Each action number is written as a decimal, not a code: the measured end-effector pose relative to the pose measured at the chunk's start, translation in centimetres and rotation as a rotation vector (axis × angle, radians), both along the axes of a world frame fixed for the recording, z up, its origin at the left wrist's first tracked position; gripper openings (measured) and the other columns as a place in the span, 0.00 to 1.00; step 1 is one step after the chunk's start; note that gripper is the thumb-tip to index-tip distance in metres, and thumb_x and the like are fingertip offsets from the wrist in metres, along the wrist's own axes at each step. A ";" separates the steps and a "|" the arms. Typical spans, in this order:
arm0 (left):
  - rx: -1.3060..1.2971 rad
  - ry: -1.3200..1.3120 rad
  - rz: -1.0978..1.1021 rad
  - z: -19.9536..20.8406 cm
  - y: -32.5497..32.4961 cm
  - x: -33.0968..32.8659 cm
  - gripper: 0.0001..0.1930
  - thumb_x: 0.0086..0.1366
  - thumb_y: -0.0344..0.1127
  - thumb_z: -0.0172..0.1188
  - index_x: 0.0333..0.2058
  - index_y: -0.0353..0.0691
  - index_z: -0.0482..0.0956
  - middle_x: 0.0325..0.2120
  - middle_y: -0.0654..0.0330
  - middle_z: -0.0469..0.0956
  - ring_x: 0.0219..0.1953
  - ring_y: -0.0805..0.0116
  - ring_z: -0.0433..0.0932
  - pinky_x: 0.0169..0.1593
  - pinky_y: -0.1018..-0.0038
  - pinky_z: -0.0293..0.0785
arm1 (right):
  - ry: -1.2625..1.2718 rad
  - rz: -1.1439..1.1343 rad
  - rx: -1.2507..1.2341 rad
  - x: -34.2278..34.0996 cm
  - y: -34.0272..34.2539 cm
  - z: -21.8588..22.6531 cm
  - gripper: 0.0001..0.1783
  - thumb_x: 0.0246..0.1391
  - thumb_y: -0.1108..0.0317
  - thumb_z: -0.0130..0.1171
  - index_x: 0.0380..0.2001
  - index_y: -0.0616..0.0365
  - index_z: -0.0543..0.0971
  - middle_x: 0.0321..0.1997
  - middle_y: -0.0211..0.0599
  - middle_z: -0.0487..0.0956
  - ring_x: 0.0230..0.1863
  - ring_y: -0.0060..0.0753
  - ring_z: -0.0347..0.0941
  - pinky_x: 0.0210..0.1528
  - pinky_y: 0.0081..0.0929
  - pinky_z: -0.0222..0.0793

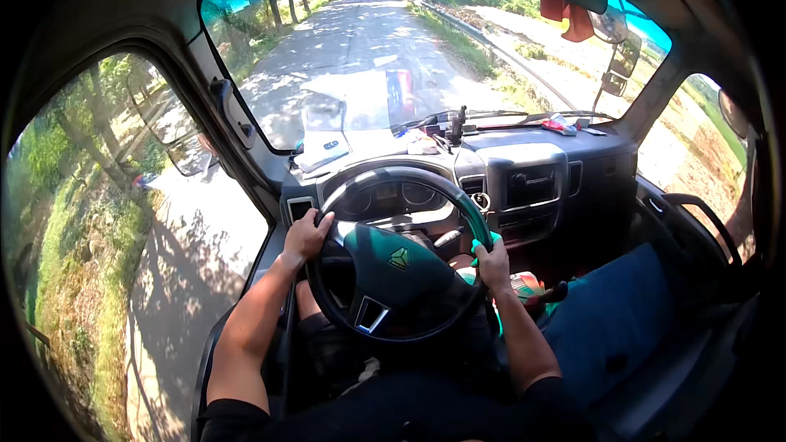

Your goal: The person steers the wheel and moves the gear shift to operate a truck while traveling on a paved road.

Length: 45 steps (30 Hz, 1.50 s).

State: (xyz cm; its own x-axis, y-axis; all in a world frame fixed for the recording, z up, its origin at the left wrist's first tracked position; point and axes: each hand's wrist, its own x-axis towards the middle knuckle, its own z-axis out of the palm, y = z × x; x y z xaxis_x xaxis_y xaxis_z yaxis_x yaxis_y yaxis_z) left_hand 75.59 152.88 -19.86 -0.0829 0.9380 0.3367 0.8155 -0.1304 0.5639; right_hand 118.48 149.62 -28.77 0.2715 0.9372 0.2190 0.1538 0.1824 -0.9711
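A large black steering wheel (pixel 360 329) fills the middle of the view, turned a little so its spokes tilt. My left hand (pixel 309 236) is closed around the rim at its upper left. On the right side of the rim, my right hand (pixel 492 262) is closed too, thumb pointing up. Behind the wheel sits the instrument cluster (pixel 417 194), partly covered by the rim. A stalk (pixel 447 239) sticks out to the right of the wheel's hub.
Through the windshield a tree-shaded road (pixel 352 41) runs ahead, with a guardrail (pixel 491 53) along its right. Papers and small packets lie on the dashboard (pixel 524 147). A dark-knobbed lever (pixel 555 293) stands beside the blue-green passenger seat (pixel 610 319). Side mirrors (pixel 621 65) hang outside.
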 end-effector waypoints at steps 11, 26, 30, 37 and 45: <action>-0.215 0.208 -0.099 4.7 -0.5 1.3 0.30 0.77 0.61 0.42 0.51 0.34 0.68 0.42 0.28 0.79 0.48 0.28 0.77 0.52 0.46 0.72 | 0.052 0.054 0.048 3.3 2.3 1.3 0.26 0.63 0.59 0.65 0.57 0.64 0.74 0.28 0.35 0.82 0.23 0.22 0.78 0.29 0.24 0.73; -0.367 0.183 -0.108 4.6 -6.1 0.9 0.38 0.76 0.67 0.35 0.41 0.32 0.79 0.40 0.35 0.82 0.50 0.31 0.76 0.55 0.49 0.71 | 0.051 0.032 0.022 4.1 0.5 4.1 0.24 0.63 0.62 0.65 0.55 0.67 0.73 0.29 0.34 0.80 0.22 0.22 0.76 0.27 0.25 0.74; -0.385 0.207 -0.081 6.2 -6.3 1.5 0.39 0.75 0.67 0.35 0.49 0.34 0.82 0.45 0.35 0.82 0.51 0.33 0.77 0.57 0.51 0.72 | 0.047 0.052 -0.003 4.2 0.0 4.6 0.22 0.65 0.65 0.63 0.55 0.66 0.71 0.31 0.31 0.77 0.22 0.19 0.74 0.25 0.22 0.72; -0.445 0.152 -0.010 6.1 -6.3 1.2 0.42 0.71 0.74 0.37 0.48 0.40 0.85 0.44 0.40 0.84 0.52 0.38 0.80 0.56 0.55 0.73 | 0.079 0.019 -0.021 4.0 -1.0 4.6 0.21 0.65 0.65 0.63 0.55 0.65 0.71 0.30 0.30 0.76 0.22 0.19 0.72 0.26 0.22 0.70; -0.483 -0.016 0.042 5.9 -6.0 2.0 0.46 0.70 0.76 0.36 0.46 0.35 0.85 0.42 0.38 0.84 0.51 0.37 0.80 0.56 0.52 0.73 | 0.116 -0.031 -0.008 3.9 -2.7 4.7 0.20 0.65 0.65 0.62 0.54 0.64 0.72 0.31 0.28 0.76 0.25 0.18 0.72 0.27 0.21 0.69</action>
State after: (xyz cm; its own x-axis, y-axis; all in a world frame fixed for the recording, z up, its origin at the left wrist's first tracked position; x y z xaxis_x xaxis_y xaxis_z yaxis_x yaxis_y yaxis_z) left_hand 77.55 146.93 -13.97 -0.1253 0.9825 -0.1378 0.8052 0.1819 0.5645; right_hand 122.34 146.94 -24.04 0.3238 0.9294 0.1771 0.0453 0.1718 -0.9841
